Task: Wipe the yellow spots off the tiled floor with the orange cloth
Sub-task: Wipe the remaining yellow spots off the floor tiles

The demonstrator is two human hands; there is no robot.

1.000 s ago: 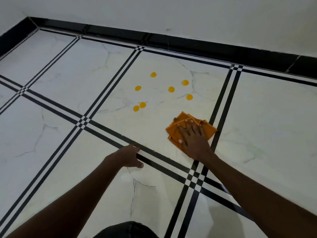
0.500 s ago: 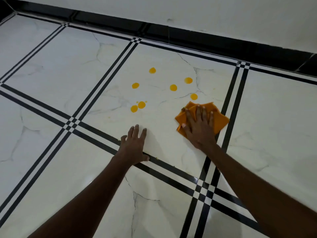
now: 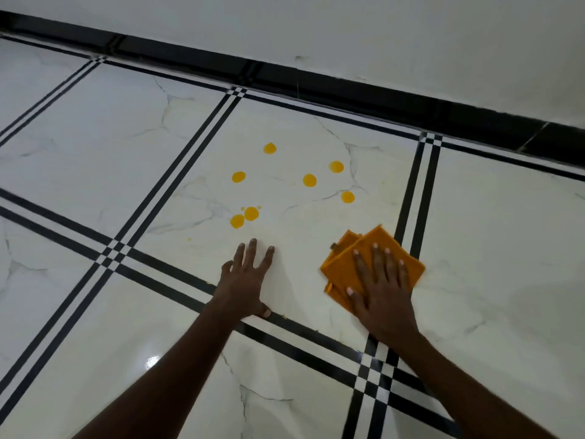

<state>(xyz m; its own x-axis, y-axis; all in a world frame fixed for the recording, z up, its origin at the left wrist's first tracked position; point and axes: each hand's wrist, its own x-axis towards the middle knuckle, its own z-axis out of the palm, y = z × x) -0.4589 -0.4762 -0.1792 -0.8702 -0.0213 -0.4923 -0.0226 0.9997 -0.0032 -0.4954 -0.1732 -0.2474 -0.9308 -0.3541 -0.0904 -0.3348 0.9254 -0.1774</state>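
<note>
Pressing flat on the orange cloth [image 3: 343, 267], the right hand [image 3: 381, 289] sits right of centre, fingers [image 3: 375, 264] straight and spread across the folded fabric, gripping nothing, just pinning it to the tiled floor [image 3: 95, 147]. The cloth's right corner touches the black double stripe [image 3: 414, 198] running up the frame; its upper corner points toward the yellow spots [image 3: 309, 180]. Those spots sit scattered in the middle of the central tile, seven main ones plus tiny flecks, the nearest just above the cloth with a band of bare tile between. The left hand [image 3: 245, 280] lies palm-down at centre, fingers straight and fanned, holding nothing, its heel at the black stripe crossing the lower edge of that tile, fingertips just below the lowest pair of spots. Between the two hands, open tile. Beyond the spots, more bare tile runs up to the black skirting [image 3: 348, 87] along the white wall [image 3: 380, 33] at top.
</note>
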